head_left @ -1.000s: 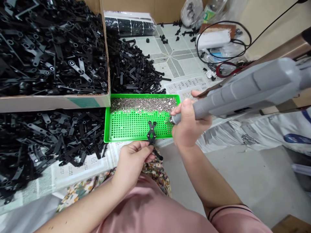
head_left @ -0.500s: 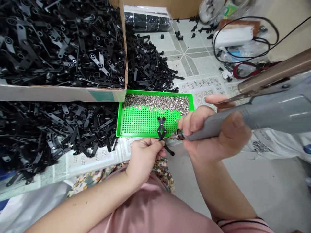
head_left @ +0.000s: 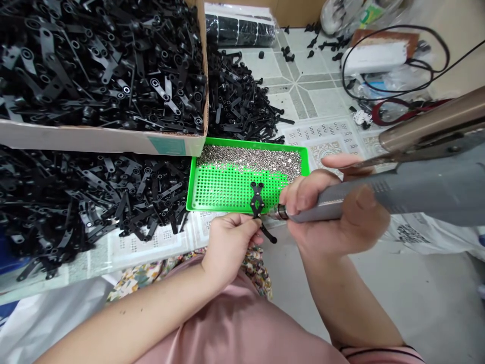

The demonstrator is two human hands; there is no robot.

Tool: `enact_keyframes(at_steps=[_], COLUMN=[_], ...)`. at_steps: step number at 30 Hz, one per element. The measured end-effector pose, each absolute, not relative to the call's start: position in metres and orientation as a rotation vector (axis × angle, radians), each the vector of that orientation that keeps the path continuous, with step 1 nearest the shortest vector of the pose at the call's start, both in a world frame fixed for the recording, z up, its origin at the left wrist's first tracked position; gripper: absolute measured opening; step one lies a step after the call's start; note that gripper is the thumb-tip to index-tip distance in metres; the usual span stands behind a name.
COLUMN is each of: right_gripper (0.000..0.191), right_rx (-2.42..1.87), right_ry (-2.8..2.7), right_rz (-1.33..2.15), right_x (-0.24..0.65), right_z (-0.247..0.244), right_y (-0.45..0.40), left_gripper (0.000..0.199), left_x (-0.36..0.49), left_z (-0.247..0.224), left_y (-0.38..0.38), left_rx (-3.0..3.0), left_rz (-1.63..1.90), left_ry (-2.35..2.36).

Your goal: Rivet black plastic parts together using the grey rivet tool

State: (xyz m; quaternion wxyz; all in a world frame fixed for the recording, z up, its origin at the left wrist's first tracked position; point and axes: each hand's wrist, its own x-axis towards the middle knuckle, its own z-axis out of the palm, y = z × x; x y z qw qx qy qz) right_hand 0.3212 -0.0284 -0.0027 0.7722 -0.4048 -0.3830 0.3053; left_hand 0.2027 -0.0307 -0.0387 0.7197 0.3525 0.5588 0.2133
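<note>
My left hand pinches a black scissor-like linkage of jointed plastic arms, held over the near edge of the green tray. Small silvery screws show at the linkage's joints. My right hand is wrapped round a grey electric screwdriver. Its metal tip points left and comes close to the linkage beside my left fingers; whether it touches a screw I cannot tell. Beneath lies the green perforated tray, with many tiny silvery screws heaped along its far side.
A cardboard box full of black linkage parts stands at the left. More loose parts lie before and beside it. Plastic-wrapped rolls lie at the back. A black cable loops at the right, near red-handled scissors.
The view has shifted slightly, so the table's contents appear a little further right. My left hand still holds the linkage, and the screwdriver tip stays close by it.
</note>
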Motion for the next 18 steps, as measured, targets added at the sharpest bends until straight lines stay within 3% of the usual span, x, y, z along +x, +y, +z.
enact_keyframes(at_steps=[18], right_gripper=[0.019], right_rx=[-0.848], right_ry=[-0.933], right_rz=[0.747], right_x=[0.3191], right_z=[-0.0043], right_y=[-0.0296], left_gripper=[0.020], left_x=[0.2024], left_z=[-0.0397], left_y=[-0.0342], left_rx=[0.732], left_rz=[0.491], left_ry=[1.220])
